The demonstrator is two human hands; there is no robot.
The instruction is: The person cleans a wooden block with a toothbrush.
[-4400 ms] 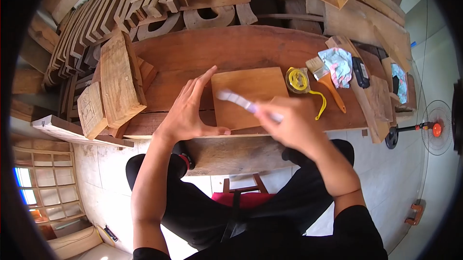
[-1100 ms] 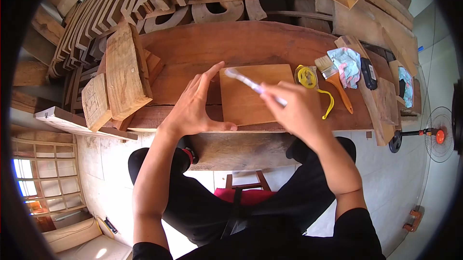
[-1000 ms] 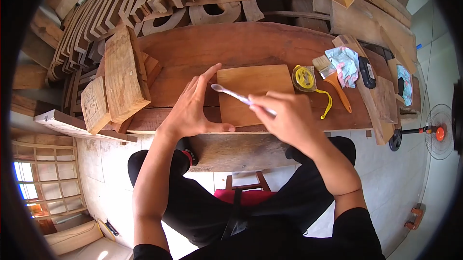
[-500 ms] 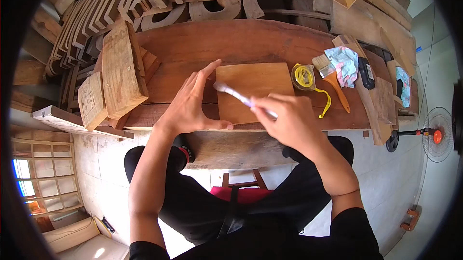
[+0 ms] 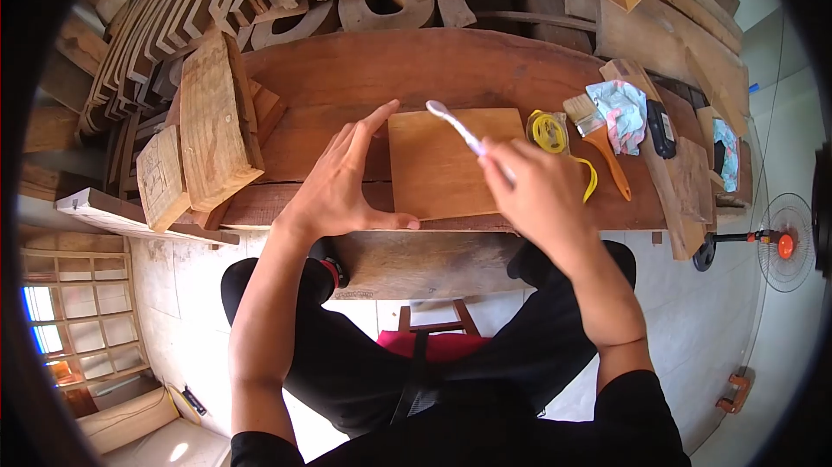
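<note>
A flat, square wooden board [image 5: 451, 168] lies on the reddish wooden bench [image 5: 347, 68] in front of me. My right hand [image 5: 542, 194] grips a white and lilac toothbrush [image 5: 457, 131] by its handle, and its head overlaps the board's far edge in this view. At the board's left side, my left hand [image 5: 342, 181] is spread, thumb along the near corner and fingers pointing toward the far left corner. Just right of the board is a yellow tape measure [image 5: 549, 131], its strap partly behind my right hand.
An orange-handled paintbrush [image 5: 614, 159], a crumpled blue and pink cloth [image 5: 618, 107] and a black tool [image 5: 661, 131] are at the right. Thick wood blocks [image 5: 218, 125] stand at the left. Curved wooden pieces [image 5: 386, 12] line the back, and a fan [image 5: 786, 244] is far right.
My right hand has moved right and slightly away from me, carrying the toothbrush head from the board's left edge to its far edge. My left hand stays in place.
</note>
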